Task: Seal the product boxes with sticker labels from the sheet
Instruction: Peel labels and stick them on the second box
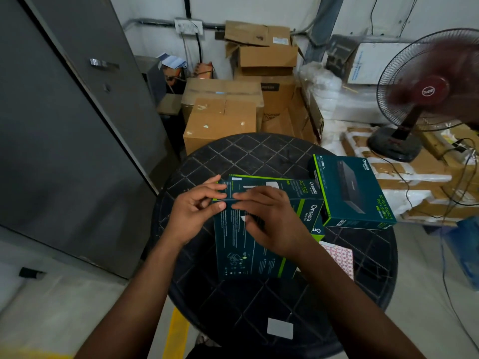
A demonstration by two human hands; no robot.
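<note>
your left hand (193,207) and right hand (261,216) meet at the far edge of the nearest product box (248,244), fingertips pinched at its flap seam, seemingly on a sticker too small to make out. press unevenly and it may crease or miss the seam. the sticker sheet (339,257) lies half under your right wrist and could drag. farther right, the switch box (352,193) overhangs the round table (259,307); a nudge might tip it.
</note>
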